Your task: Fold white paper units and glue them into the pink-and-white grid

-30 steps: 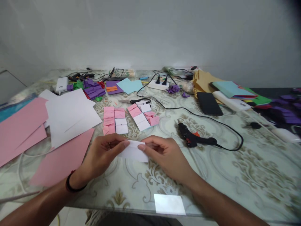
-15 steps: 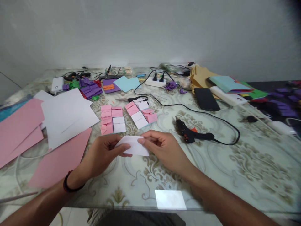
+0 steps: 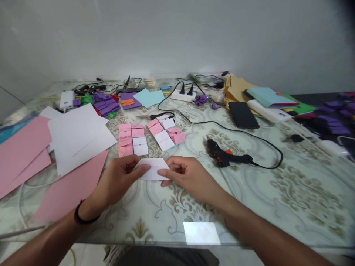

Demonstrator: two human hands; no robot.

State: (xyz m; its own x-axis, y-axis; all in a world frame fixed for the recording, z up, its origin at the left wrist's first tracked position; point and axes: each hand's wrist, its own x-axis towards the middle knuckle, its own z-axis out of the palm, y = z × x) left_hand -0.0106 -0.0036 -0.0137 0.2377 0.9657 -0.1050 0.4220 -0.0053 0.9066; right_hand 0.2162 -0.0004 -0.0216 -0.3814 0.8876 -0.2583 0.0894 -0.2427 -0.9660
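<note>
A small folded piece of white paper (image 3: 154,174) is held above the table by both hands. My left hand (image 3: 118,181) pinches its left end, thumb on top. On the opposite end, my right hand (image 3: 188,173) grips it between thumb and fingers, some fingers hidden behind the paper. Just beyond lie two groups of folded squares: pink and white folded papers (image 3: 131,139) on the left, and a similar pink and white set (image 3: 165,133) to its right. A small white rectangle (image 3: 201,233) shows at the table's front edge.
A black glue gun (image 3: 229,155) lies on the right, its cord running to a power strip (image 3: 183,95). A black phone (image 3: 243,115) is behind it. White sheets (image 3: 80,136) and pink sheets (image 3: 74,188) spread on the left. Scissors (image 3: 162,115) lie beyond the folded squares.
The white paper has turned to lie more level between the hands. My right thumb has slid left along it, and my left fingers beneath it no longer show.
</note>
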